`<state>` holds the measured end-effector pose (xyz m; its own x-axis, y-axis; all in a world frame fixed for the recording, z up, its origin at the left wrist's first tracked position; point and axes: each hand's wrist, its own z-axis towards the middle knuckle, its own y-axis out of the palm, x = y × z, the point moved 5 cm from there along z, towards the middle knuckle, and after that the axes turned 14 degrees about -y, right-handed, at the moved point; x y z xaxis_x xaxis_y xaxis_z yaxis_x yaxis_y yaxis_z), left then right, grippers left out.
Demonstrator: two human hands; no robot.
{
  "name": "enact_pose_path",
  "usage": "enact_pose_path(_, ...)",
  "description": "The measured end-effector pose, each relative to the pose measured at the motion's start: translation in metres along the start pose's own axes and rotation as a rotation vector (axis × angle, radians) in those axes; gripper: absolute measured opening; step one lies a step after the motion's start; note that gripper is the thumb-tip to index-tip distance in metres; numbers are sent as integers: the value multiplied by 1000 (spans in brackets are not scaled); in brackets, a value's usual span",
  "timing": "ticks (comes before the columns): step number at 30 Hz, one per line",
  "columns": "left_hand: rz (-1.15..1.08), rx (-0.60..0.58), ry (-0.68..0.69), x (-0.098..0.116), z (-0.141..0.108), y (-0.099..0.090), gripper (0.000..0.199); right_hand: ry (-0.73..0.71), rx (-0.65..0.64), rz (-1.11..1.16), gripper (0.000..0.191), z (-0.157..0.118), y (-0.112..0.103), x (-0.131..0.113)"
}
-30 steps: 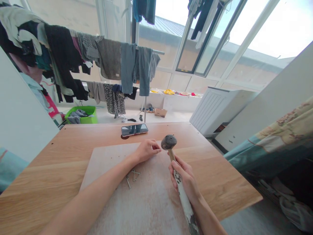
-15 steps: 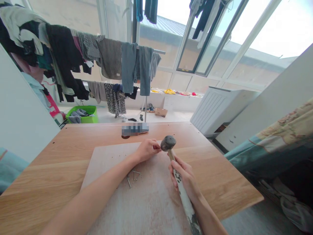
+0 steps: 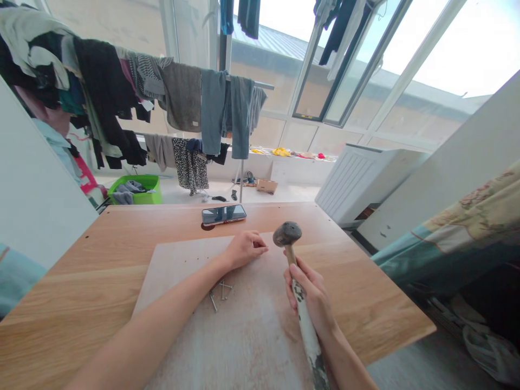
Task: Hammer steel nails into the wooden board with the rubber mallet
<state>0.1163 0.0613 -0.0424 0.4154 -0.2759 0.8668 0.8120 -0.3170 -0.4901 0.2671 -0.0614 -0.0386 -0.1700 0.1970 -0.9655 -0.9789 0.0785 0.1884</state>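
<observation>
My right hand (image 3: 309, 290) is wrapped around the handle of a hammer (image 3: 303, 303) with a dark, rounded head and worn, flaking white paint lower on the handle. The head is raised just right of my left hand (image 3: 247, 249). That hand rests over the far part of a pale wooden board (image 3: 227, 341), its thumb and forefinger pinched together. Whatever is between those fingertips is too small or hidden to make out. Several loose nails (image 3: 219, 292) lie on the board beside my left forearm, and small dark dots mark its far left part.
A phone (image 3: 223, 214) lies on the wooden table (image 3: 365, 292) beyond the board. Past the table are a green basket (image 3: 146, 195) with clothes, laundry hanging on a rack (image 3: 219, 108), and a white ribbed unit (image 3: 353, 179). A patterned curtain (image 3: 455, 227) hangs at the right.
The hammer head has shifted right, away from my left fingertips, along with my right hand. My left hand stays in nearly the same place, still pinched.
</observation>
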Motion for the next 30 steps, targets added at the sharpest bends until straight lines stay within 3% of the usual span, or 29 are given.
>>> enact_pose_path(9,23,-4,39,-1,1,1,11,48,-80,-48,33,-1,4,7)
enact_pose_path(16,14,-11,10,-5,2,2,10,75,4,-89,34,1,-3,6)
enact_pose_path(24,142,-17,55,-3,-1,3,14,179,-38,-169,37,2,-4,10)
enact_pose_path(30,191,-122,9,2,-4,-12,31,229,-21,-198,42,5,-7,13)
